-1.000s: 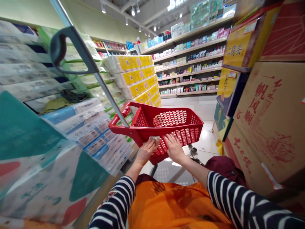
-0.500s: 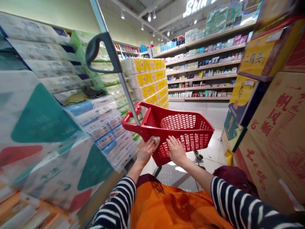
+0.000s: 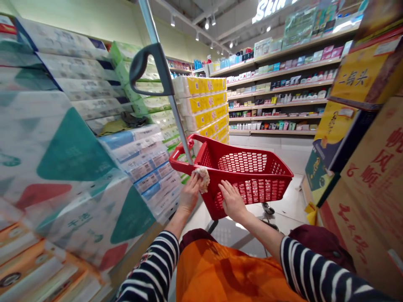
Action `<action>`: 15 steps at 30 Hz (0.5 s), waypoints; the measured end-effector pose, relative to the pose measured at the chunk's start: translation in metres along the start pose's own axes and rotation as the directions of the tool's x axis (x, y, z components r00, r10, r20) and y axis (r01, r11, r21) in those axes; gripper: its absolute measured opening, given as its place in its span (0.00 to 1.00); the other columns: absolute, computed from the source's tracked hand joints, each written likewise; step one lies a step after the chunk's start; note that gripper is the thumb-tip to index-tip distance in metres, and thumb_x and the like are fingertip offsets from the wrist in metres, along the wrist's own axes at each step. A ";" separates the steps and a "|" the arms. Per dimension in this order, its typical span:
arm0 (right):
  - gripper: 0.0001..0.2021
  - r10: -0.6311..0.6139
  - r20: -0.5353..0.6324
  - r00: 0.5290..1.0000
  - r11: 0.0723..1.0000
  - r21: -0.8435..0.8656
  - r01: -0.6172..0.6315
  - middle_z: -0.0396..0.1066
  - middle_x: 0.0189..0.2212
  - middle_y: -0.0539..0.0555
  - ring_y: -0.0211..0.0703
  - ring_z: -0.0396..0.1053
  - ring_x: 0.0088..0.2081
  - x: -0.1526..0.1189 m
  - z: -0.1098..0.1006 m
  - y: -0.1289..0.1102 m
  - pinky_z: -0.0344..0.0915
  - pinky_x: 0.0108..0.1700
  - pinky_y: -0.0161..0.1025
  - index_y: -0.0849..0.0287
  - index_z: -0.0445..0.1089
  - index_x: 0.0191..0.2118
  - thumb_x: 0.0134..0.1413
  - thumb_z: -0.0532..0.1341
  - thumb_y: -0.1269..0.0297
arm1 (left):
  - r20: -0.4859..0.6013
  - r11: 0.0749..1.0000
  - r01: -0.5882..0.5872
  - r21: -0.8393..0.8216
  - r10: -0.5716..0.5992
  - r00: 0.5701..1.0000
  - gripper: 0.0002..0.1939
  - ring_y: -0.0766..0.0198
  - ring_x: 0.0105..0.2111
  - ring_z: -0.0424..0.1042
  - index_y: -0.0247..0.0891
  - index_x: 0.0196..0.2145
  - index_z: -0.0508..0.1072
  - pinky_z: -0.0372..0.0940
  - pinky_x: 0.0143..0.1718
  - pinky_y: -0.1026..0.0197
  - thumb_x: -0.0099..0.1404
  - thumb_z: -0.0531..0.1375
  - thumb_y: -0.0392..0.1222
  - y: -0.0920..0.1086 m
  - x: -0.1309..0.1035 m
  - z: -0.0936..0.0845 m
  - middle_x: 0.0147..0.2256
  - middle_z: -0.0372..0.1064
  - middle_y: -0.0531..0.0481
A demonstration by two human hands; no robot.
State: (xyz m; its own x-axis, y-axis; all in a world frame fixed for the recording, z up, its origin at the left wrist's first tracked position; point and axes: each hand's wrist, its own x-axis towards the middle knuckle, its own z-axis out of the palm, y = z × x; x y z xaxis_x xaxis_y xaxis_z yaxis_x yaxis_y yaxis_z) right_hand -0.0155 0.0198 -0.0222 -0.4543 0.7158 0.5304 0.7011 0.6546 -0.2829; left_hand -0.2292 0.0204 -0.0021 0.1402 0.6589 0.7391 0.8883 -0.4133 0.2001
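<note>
In front of me stands a red plastic shopping cart with honeycomb holes in its side walls. My left hand presses a crumpled, pale cloth against the basket's near side, just below the rim by the handle end. Farther along the same wall lies my right hand, fingers stretched out and resting on the red plastic with nothing in them. A metal pole with a dark grey grip rises beside the cart's red handle.
Stacked tissue packs crowd the left, with yellow-and-white packs beyond. Cardboard cartons and yellow boxes line the right. Shelves of small products fill the back. A cart wheel stands on the pale floor.
My left hand has slid the cloth up the basket wall toward the rim. My right hand stays on the side. The whole view has shifted slightly, so things appear farther right.
</note>
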 end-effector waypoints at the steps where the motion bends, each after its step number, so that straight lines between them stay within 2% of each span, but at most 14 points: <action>1: 0.32 -0.033 -0.016 0.999 0.999 0.013 0.033 0.52 0.61 0.61 0.51 0.47 0.63 0.003 -0.001 -0.003 0.50 0.60 0.54 0.65 0.57 0.59 0.44 0.50 0.79 | 0.036 0.999 0.021 -0.032 -0.020 0.999 0.19 0.56 0.59 0.56 0.38 0.48 0.71 0.56 0.59 0.51 0.63 0.50 0.31 0.002 -0.007 0.006 0.54 0.65 0.43; 4: 0.30 -0.128 -0.033 0.991 0.990 0.063 0.130 0.53 0.61 0.60 0.50 0.50 0.61 0.013 0.001 -0.014 0.53 0.59 0.53 0.62 0.57 0.60 0.48 0.49 0.78 | 0.112 0.981 0.134 -0.139 -0.119 0.987 0.20 0.57 0.58 0.59 0.40 0.47 0.72 0.56 0.58 0.51 0.60 0.50 0.30 0.011 -0.030 0.021 0.54 0.65 0.44; 8: 0.28 -0.204 0.014 0.979 0.962 0.187 0.198 0.55 0.59 0.66 0.51 0.56 0.58 0.023 0.020 -0.029 0.60 0.56 0.50 0.65 0.57 0.59 0.49 0.53 0.76 | 0.090 0.871 0.342 -0.351 -0.332 0.939 0.18 0.57 0.54 0.64 0.39 0.46 0.72 0.58 0.56 0.51 0.59 0.52 0.33 0.035 -0.040 0.025 0.52 0.67 0.44; 11: 0.31 -0.189 -0.034 0.981 0.929 0.317 0.190 0.54 0.59 0.67 0.52 0.55 0.59 0.025 0.037 -0.035 0.59 0.57 0.50 0.66 0.56 0.60 0.47 0.55 0.76 | 0.075 0.702 0.474 -0.532 -0.519 0.851 0.19 0.58 0.52 0.65 0.41 0.45 0.72 0.55 0.57 0.53 0.58 0.53 0.33 0.053 -0.034 0.020 0.50 0.69 0.46; 13: 0.31 -0.152 -0.094 0.984 0.888 0.424 0.177 0.53 0.59 0.67 0.52 0.54 0.60 0.026 0.042 -0.036 0.58 0.58 0.49 0.65 0.56 0.59 0.45 0.56 0.75 | 0.124 0.563 0.519 -0.643 -0.592 0.796 0.20 0.57 0.54 0.63 0.41 0.45 0.73 0.52 0.59 0.53 0.55 0.55 0.32 0.060 -0.029 0.015 0.50 0.69 0.48; 15: 0.29 -0.093 -0.145 0.985 0.845 0.512 0.156 0.55 0.58 0.65 0.50 0.55 0.59 0.029 0.041 -0.037 0.58 0.58 0.48 0.63 0.59 0.58 0.45 0.57 0.73 | 0.209 0.386 0.529 -0.755 -0.623 0.754 0.20 0.56 0.54 0.63 0.39 0.46 0.72 0.52 0.59 0.53 0.53 0.58 0.33 0.064 -0.024 0.009 0.50 0.69 0.47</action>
State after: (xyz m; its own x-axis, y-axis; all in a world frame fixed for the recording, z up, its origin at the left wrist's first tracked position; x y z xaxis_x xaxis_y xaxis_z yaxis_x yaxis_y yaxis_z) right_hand -0.0770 0.0263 -0.0295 -0.4330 0.6086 0.6649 0.2400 0.7889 -0.5657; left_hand -0.1713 -0.0161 -0.0128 -0.3566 0.8855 0.2978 0.0871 -0.2859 0.9543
